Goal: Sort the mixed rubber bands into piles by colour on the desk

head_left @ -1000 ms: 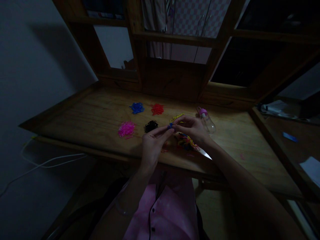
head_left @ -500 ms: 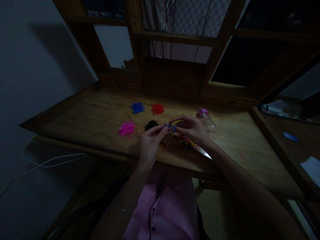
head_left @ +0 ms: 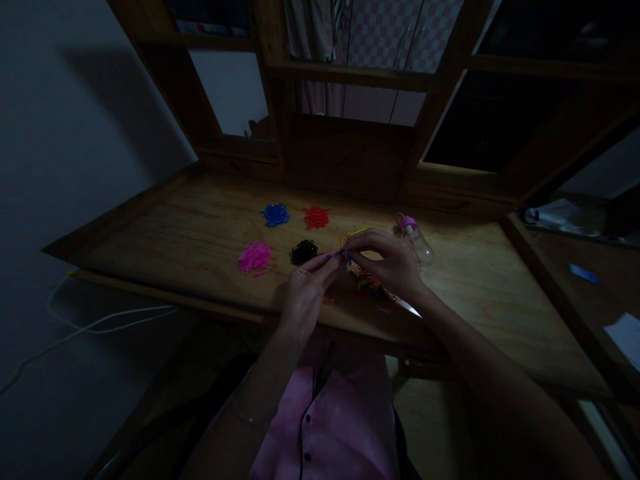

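My left hand (head_left: 304, 293) and my right hand (head_left: 395, 261) meet above the front of the desk, fingertips almost touching. Small blue rubber bands (head_left: 342, 253) are pinched between them; the left thumb and forefinger close on one end, the right fingertips on the other. Just below the right hand lies a tangle of red, yellow and black bands (head_left: 369, 285), partly covered by it. A pointed metal blade (head_left: 407, 307) sticks out from this tangle. Beyond the fingers is a yellow band pile (head_left: 354, 233), partly hidden, and left of them a black band pile (head_left: 303, 252).
Farther off lie a blue pile (head_left: 275, 215) and a red pile (head_left: 316, 217), with a pink pile (head_left: 255, 257) to the left. A clear bottle with a pink cap (head_left: 421, 248) lies right of my hand. Wooden shelving (head_left: 350, 157) rises behind the desk (head_left: 190, 247).
My fingertips have drawn closer together around the blue bands, and my left fingers have shifted slightly. The piles and the bottle rest where they were.
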`<action>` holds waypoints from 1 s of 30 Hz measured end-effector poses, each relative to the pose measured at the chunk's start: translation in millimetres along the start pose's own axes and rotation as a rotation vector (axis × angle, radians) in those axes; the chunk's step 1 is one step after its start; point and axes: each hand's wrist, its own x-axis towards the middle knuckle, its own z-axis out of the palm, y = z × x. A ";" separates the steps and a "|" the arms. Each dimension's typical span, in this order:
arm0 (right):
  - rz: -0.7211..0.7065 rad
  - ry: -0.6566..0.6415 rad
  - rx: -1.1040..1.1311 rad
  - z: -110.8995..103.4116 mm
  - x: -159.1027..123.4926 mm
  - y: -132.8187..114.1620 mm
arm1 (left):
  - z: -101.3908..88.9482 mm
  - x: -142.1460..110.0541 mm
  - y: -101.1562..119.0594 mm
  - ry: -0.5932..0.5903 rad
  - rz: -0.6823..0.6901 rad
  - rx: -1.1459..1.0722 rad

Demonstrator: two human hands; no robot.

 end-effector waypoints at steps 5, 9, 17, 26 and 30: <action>-0.089 0.034 -0.148 -1.8 -1.2 -1.9 | 1.2 0.4 -0.9 -0.027 -0.054 -0.072; -0.096 0.066 -0.146 -1.9 -1.3 -4.4 | 3.7 -0.1 -1.6 -0.029 -0.079 -0.085; -0.002 0.236 -0.203 -6.9 -0.3 -8.4 | -10.3 5.9 21.8 0.015 0.026 0.166; 0.038 0.210 -0.237 -13.3 2.0 12.2 | -77.8 134.3 123.6 0.107 0.430 1.146; 0.047 0.191 -0.248 -16.0 2.1 21.8 | -75.3 139.3 120.8 -0.030 0.583 1.364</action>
